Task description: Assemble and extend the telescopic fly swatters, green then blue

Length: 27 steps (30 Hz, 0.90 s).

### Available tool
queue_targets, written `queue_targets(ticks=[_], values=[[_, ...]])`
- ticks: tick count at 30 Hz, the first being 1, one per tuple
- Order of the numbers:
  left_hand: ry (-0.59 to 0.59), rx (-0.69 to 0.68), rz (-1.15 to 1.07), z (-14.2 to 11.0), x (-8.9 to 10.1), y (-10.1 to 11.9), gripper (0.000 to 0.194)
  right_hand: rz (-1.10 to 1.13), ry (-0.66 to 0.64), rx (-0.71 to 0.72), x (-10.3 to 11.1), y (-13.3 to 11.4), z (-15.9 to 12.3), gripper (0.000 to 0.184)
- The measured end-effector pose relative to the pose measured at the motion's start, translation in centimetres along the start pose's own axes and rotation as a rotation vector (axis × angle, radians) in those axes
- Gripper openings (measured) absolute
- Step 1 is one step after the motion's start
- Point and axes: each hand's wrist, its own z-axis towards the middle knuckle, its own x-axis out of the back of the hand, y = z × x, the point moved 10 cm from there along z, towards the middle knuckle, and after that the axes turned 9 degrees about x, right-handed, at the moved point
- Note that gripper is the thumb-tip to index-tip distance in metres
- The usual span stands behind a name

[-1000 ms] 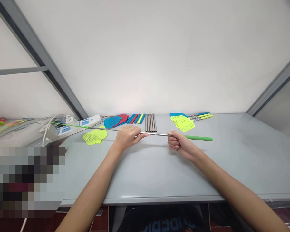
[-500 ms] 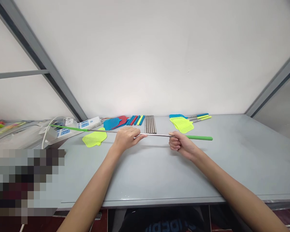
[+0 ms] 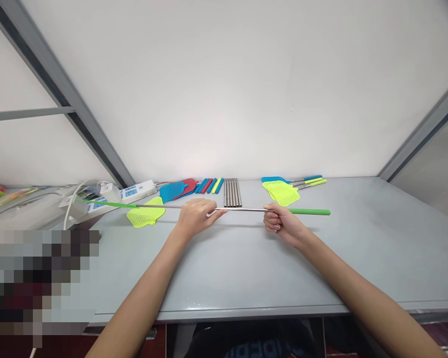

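Note:
A telescopic fly swatter (image 3: 242, 209) with a thin metal rod is stretched level above the table, held in both hands. Its green head, seen nearly edge-on, points left, and its green handle reaches out to the right. My left hand (image 3: 197, 216) is closed over the middle of the rod, thumb along it. My right hand (image 3: 281, 221) is wrapped round the rod where it meets the handle. Behind the rod, between my hands, several metal tubes (image 3: 232, 193) lie side by side. A yellow-green swatter head (image 3: 146, 215) lies under the left part of the held swatter.
Blue and red swatter heads (image 3: 172, 191) and several coloured handle grips (image 3: 209, 186) lie along the back. At the back right are several swatters (image 3: 281, 193). White power strips (image 3: 137, 191) with cables sit at the left, on the grey table (image 3: 246, 273).
My right hand has shifted slightly right with the green handle. My left hand keeps its grip on the rod in almost the same place.

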Motion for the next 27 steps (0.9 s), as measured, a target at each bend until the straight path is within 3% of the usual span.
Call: queue_targets(ticks=[7, 15, 27], values=[[-0.067, 0.133, -0.045, -0.2, -0.7, 0.4, 0.039, 0.069, 0.077, -0.033, 0.7, 1.0, 0.1, 0.040], [-0.157, 0.193, -0.061, -0.4, -2.0, 1.0, 0.039, 0.169, 0.145, -0.095, 1.4, 2.4, 0.4, 0.041], [-0.281, 0.270, -0.099, -0.6, -3.0, 0.6, 0.040, 0.239, 0.136, -0.134, 1.0, 3.0, 0.3, 0.039]])
